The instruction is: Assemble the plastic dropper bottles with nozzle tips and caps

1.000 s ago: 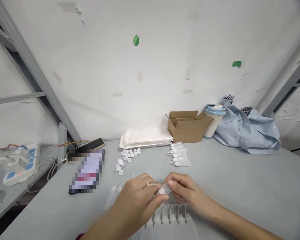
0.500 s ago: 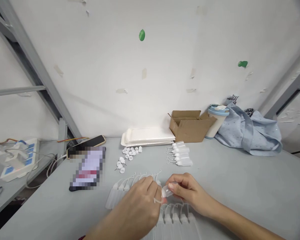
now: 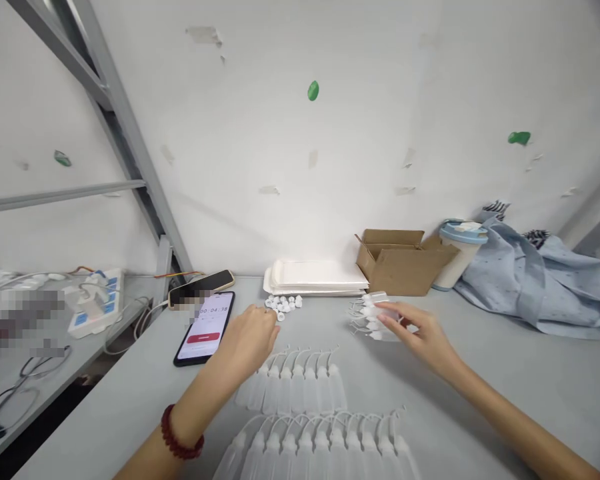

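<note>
On the grey table, my left hand (image 3: 250,339) is at the small white caps (image 3: 291,304). Its fingers curl downward, and whatever they hold is hidden. To the right, my right hand (image 3: 420,331) has thumb and forefinger around one of the small clear bottles (image 3: 377,299) in a short stack near the box. Below my hands lie two rows of clear bottles with white tops and thin bent tubes: a shorter row (image 3: 297,390) and a longer row (image 3: 320,457) at the near edge.
White flat packages (image 3: 317,277) lie by the wall beside an open cardboard box (image 3: 400,270). A lidded cup (image 3: 457,257) and a blue cloth bag (image 3: 535,287) stand at right. Two phones, one showing a timer (image 3: 205,330), and a power strip (image 3: 100,307) are at left.
My hands have moved apart from over the bottle rows, the left to the caps and the right to the small bottles. The bottle they held is no longer between them. The view has shifted left.
</note>
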### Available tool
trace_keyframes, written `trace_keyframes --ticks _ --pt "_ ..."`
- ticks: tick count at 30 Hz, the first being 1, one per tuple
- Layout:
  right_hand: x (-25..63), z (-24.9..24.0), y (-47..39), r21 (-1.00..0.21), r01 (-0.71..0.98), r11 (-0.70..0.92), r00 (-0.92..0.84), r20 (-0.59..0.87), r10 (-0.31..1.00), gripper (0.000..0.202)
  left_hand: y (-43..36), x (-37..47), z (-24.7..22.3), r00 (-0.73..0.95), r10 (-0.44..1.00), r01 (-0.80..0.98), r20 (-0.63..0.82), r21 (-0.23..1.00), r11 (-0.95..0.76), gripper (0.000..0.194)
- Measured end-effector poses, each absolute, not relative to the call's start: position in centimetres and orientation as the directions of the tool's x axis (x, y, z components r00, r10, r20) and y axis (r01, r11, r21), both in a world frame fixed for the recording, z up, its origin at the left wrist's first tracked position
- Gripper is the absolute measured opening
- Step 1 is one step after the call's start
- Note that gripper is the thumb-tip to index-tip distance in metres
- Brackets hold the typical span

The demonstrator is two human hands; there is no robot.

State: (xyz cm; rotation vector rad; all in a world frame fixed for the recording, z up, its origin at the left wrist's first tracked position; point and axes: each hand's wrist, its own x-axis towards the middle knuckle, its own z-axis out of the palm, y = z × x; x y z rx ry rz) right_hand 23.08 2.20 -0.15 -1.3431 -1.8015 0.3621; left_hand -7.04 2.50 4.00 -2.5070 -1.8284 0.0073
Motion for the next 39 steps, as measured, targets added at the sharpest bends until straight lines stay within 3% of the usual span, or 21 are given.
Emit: trace_keyframes --ticks 5,13,16,20,23,25,27,29,33,35,39 --pt "26.0 -0.6 4.1 -0.492 0.791 0.365 -0.09 0.496 0.864 0.041 3.0 -7.5 2.7 0.184 0.983 0.983 -0.014 -0.014 -0.184 0.026" --pt "26.4 -2.1 4.6 -0.219 0.82 0.529 -0.378 0.487 0.787 0.027 3.7 -7.0 2.0 0.147 0.988 0.989 -0.053 -0.016 -0.148 0.026" --pt "26.7 -1.9 4.6 -0.161 0.825 0.541 -0.398 0.513 0.76 0.026 3.9 -7.0 2.0 0.14 0.988 0.99 -0.063 -0.022 -0.141 0.028" --pt "27.0 -0.9 4.2 -0.225 0.825 0.518 -0.353 0.511 0.784 0.026 4.0 -7.0 2.0 0.127 0.988 0.992 -0.085 -0.007 -0.128 0.029" --pt "26.3 0.0 3.1 -0.316 0.862 0.396 -0.271 0.374 0.887 0.026 4.2 -7.1 2.0 0.111 0.988 0.994 -0.107 0.022 -0.109 0.03" --pt "25.3 0.7 2.0 -0.299 0.903 0.309 -0.21 0.321 0.924 0.025 4.4 -7.1 1.9 0.092 0.988 0.995 -0.121 0.038 -0.088 0.034" --pt "24.3 1.4 0.6 -0.27 0.917 0.292 -0.212 0.288 0.934 0.025 4.6 -7.0 1.8 0.075 0.989 0.996 -0.129 0.047 -0.07 0.04" --pt "23.5 2.1 -0.8 -0.329 0.872 0.362 -0.325 0.163 0.932 0.033 4.8 -7.0 1.6 0.064 0.989 0.997 -0.133 0.049 -0.058 0.043" --pt "22.5 3.1 -3.4 -0.59 0.686 0.426 -0.661 -0.261 0.703 0.038 5.0 -6.9 1.4 0.064 0.988 0.997 -0.14 0.056 -0.057 0.034" --pt "22.1 3.2 -4.2 -0.616 0.674 0.409 -0.703 -0.363 0.611 0.039 4.9 -6.8 1.4 0.078 0.987 0.995 -0.141 0.07 -0.069 0.03" --pt "21.4 3.2 -4.7 -0.56 0.726 0.399 -0.667 -0.432 0.607 0.043 4.9 -6.7 1.4 0.072 0.988 0.994 -0.133 0.096 -0.06 0.031"
